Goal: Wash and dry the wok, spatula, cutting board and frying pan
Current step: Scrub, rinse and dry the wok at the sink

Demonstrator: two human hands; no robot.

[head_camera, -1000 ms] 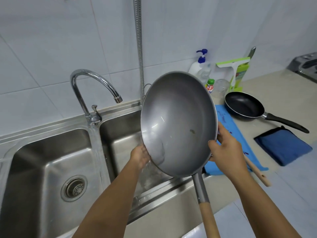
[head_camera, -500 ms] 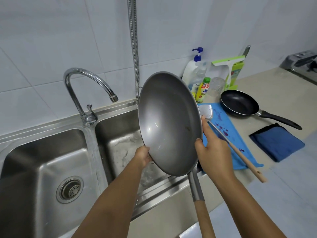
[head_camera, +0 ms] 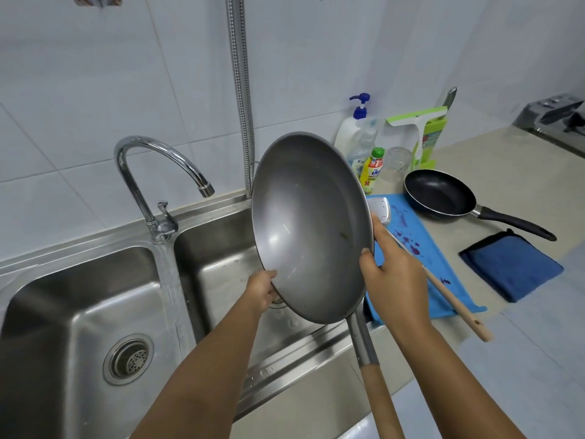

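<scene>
While 2 hands carry it, item 1, wok (head_camera: 311,229), stands tipped almost on edge above the right basin (head_camera: 218,258) of the sink, bowl facing the camera, wooden-ended handle hanging down toward the person.

Grip, left hand (head_camera: 261,291): curled round the lower-left rim, thumb at the inner edge, fingers hidden behind the metal.

Grip, right hand (head_camera: 392,277): clamped on the right rim, thumb inside, fingers behind.

Condition: grey inner surface glossy, 1 small dark speck (head_camera: 343,236) right of centre; wet or dry cannot be told.

Items 2 to 4, on the counter (head_camera: 493,160) to the right: spatula (head_camera: 443,289) lying across the blue cutting board (head_camera: 421,248), which carries purple stains; black frying pan (head_camera: 440,193) just beyond the board. Blue cloth (head_camera: 511,266) folded near the pan's handle.

Handling note (judgement): step appears to be draining or inspecting the wok. Best done with the low edge over the basin so runoff lands in the sink, both thumbs pressed firmly since wet steel slips, and the free handle watched, as its weight may swing the bowl. Speck likely wants 1 more rub before the cloth is used. Items 2 to 4 look unwashed.
</scene>
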